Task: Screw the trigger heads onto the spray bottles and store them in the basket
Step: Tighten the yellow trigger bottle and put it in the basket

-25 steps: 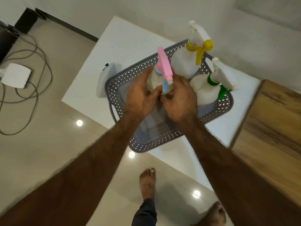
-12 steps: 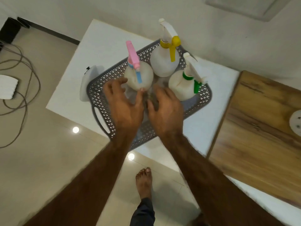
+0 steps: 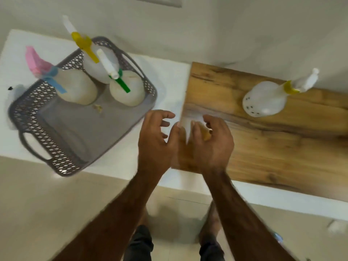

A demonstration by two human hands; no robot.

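Bottles, three with heads on, stand in the basket at ten o'clock, so I hold left hand and right hand in a wide, empty grip, free for the lone spray bottle on the bench at two o'clock.

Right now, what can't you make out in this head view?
- Bottle on the wooden board: thread tightness too small to judge.
- White object behind the basket: hidden by its wall, motion-blurred.
- Right hand: palm turned away, contents unclear.
- Small scrap in the basket: too blurred to identify.
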